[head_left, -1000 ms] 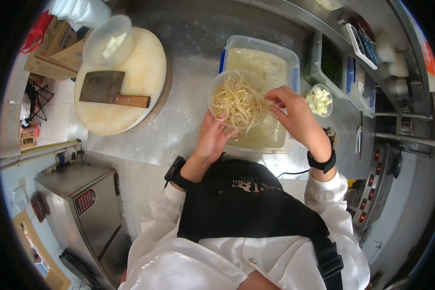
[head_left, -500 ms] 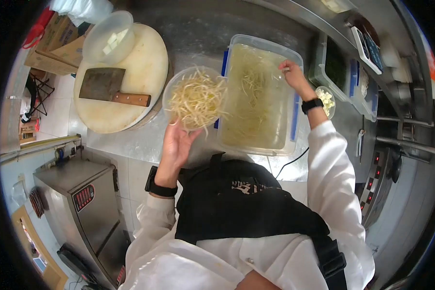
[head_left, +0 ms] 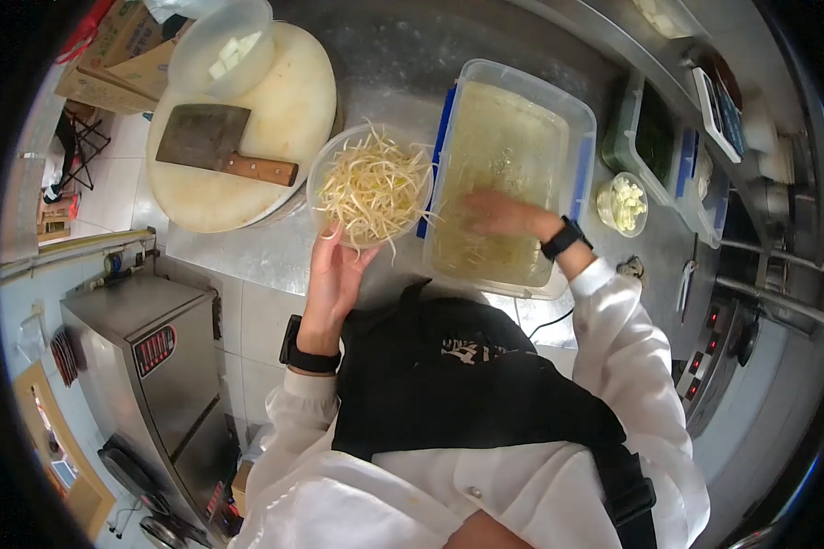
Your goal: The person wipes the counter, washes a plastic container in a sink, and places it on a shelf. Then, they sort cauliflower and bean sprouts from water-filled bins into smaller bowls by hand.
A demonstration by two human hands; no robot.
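My left hand (head_left: 335, 284) is closed on the near side of a clear round bowl (head_left: 317, 183), heaped with pale bean sprouts (head_left: 372, 188). Some strands hang over the rim. The bowl is held beside a large clear plastic tub (head_left: 496, 287) with blue side clips, filled with cloudy yellowish water. Inside the tub, my right hand (head_left: 502, 214) reaches into the water, palm down. Its fingers are blurred and partly under the surface, so I cannot see what they hold. A few sprouts show in the water near that hand.
Left on the counter, a round cutting board (head_left: 288, 96) carries a cleaver (head_left: 206, 139) and a clear bowl (head_left: 188, 69) with white chunks. To the right stand a small tub of pale chopped pieces (head_left: 626, 203) and a lidded container (head_left: 648, 123) with dark green contents. A metal shelf overhangs the right side.
My right hand has moved from the tub's upper right side down and left into the water. Fewer sprouts show in the water. My left hand still holds the bowl; the view has shifted slightly.
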